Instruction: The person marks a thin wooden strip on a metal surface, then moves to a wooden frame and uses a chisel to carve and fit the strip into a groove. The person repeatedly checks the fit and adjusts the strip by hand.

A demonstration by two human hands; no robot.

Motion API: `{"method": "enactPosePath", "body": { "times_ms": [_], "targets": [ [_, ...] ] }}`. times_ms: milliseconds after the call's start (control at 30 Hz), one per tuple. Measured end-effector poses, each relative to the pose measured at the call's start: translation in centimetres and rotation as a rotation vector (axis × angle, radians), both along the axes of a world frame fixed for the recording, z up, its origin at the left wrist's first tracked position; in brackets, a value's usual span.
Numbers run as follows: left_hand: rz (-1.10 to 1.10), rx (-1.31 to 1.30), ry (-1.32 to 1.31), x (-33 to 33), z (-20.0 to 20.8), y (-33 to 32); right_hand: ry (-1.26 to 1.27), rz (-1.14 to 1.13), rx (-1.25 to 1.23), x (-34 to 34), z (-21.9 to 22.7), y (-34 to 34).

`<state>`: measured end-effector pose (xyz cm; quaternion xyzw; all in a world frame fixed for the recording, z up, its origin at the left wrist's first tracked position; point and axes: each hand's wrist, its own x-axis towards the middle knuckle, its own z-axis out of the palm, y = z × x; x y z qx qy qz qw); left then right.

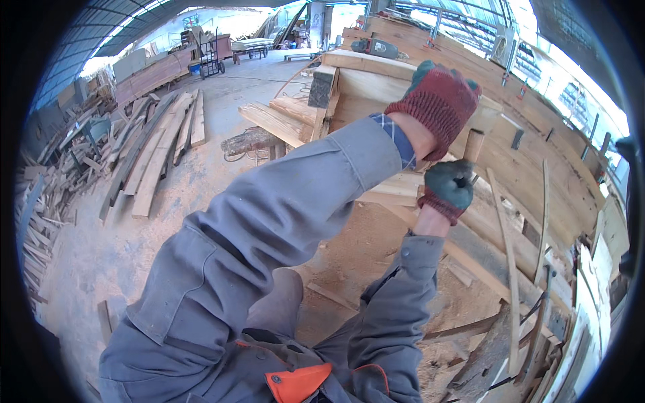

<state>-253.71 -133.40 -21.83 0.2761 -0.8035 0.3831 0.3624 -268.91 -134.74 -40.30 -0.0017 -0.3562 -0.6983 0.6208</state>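
My left hand [440, 97], in a red knitted glove with green-coated fingers, reaches across to the wooden workpiece [366, 86]. Its fingers curl away from view, so what they grip is hidden. Below and nearer to me, my right hand [449, 188] wears a matching glove and is closed in a fist. Whatever the fist holds cannot be made out. A short upright wooden piece [473, 145] stands just beyond the right fist, close by the left wrist. Behind both hands rises a large panel of joined planks [524, 151].
A green-and-dark power tool [375, 47] lies on the top board. Loose planks [158, 151] and scrap wood [50, 215] cover the floor at left. Thin strips and offcuts [507, 269] lean at right. Sawdust covers the floor [201, 174]. A hand cart [209, 57] stands far back.
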Motion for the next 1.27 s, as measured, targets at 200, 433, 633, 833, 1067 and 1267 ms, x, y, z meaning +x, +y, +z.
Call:
{"method": "enactPosePath", "body": {
  "times_ms": [200,433,633,833,1067,1267],
  "targets": [
    [0.036,-0.037,0.032,-0.7,-0.2,-0.6,0.356,-0.507,0.097,0.3,-2.6,2.5],
    [-0.029,-0.216,0.077,0.0,-1.1,-1.0,0.82,-0.802,0.816,4.1,-14.9,8.3],
    [-0.623,-0.294,0.16,6.4,-9.7,-2.1,0.939,-0.541,1.316,6.8,-31.5,15.7],
    [-0.302,0.09,0.706,18.0,-18.3,-10.3,1.113,-0.489,1.399,4.0,-40.4,21.1],
    [-0.568,0.812,0.728,16.6,-20.4,-19.0,1.328,-0.644,1.493,4.8,-47.2,22.6],
    [-0.38,0.817,0.834,15.7,-20.9,-18.5,1.354,-0.552,1.442,4.7,-47.7,21.8]
  ]
}}
